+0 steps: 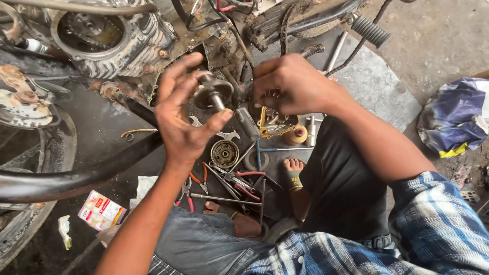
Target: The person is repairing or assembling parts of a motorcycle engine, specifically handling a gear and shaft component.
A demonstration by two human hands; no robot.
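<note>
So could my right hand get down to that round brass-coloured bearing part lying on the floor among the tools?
Probably yes. The right hand is up by the engine, and the round brass-coloured part lies uncovered below the left hand, with only loose tools beside it.

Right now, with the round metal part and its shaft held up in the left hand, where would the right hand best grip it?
Probably by the bare shaft sticking down and right out of the round metal part. The left hand already cups the disc from the left, so the right hand should come from the right, below the disc.
</note>
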